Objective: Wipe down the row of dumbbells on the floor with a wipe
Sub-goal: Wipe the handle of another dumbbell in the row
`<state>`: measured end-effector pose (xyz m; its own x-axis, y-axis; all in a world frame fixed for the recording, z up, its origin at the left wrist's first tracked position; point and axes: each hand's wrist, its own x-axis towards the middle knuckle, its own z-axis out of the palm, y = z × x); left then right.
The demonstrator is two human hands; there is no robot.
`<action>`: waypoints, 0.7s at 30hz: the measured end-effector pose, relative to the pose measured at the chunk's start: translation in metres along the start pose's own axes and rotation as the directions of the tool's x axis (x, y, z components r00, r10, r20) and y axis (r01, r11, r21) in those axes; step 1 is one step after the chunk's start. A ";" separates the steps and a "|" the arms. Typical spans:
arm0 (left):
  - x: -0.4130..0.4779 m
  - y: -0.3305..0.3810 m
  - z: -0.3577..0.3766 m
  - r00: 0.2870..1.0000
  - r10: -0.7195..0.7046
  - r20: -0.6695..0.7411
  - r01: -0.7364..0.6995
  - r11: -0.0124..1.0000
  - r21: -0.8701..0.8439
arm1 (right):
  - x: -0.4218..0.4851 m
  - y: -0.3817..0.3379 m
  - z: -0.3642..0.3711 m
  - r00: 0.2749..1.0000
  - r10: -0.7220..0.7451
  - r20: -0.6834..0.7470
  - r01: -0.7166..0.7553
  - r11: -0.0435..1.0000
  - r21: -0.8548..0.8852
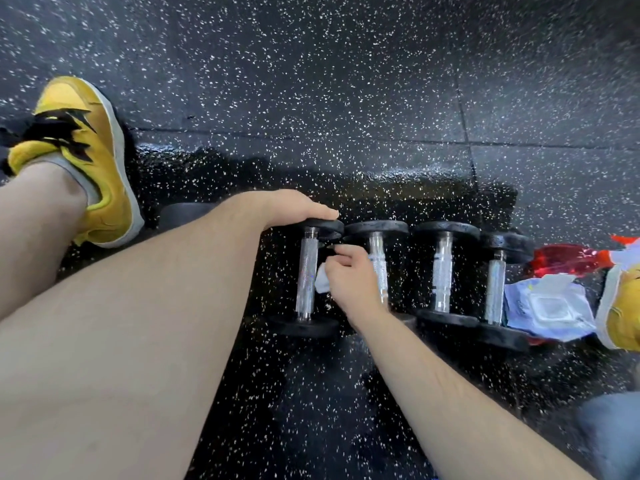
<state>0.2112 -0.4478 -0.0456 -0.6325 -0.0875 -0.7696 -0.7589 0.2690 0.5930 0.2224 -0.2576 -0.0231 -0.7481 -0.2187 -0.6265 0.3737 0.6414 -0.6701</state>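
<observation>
Right hand (349,275) pinches the wipe (321,284) against a dumbbell (306,275) handle; left hand (298,207) lies flat, fingers straight, on its far head.

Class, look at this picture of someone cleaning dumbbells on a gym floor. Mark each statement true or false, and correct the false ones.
1. The right hand holds a white wipe beside a dumbbell handle. True.
2. The left hand holds a second wipe. False: it holds nothing and rests on that dumbbell's far head.
3. A pack of wipes lies at the right end of the row. True.
4. The spray bottle near the pack is green. False: it is red.
</observation>
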 end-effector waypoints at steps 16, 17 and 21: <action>0.001 -0.009 0.005 0.996 0.079 0.037 -0.072 0.985 -0.156 | 0.003 0.003 0.055 0.890 -0.231 -0.394 0.251 0.968 -0.001; 0.001 -0.008 0.005 0.996 0.085 0.040 -0.077 0.984 -0.159 | -0.001 0.003 0.057 0.896 -0.217 -0.388 0.234 0.972 -0.005; -0.002 -0.007 0.005 0.995 0.089 0.054 -0.078 0.981 -0.176 | 0.002 -0.009 0.054 0.896 -0.189 -0.401 0.200 0.980 -0.013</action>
<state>0.2182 -0.4444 -0.0493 -0.6881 -0.0111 -0.7255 -0.7225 0.1025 0.6837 0.2469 -0.3032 -0.0397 -0.9612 -0.0218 -0.2751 0.2088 0.5942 -0.7767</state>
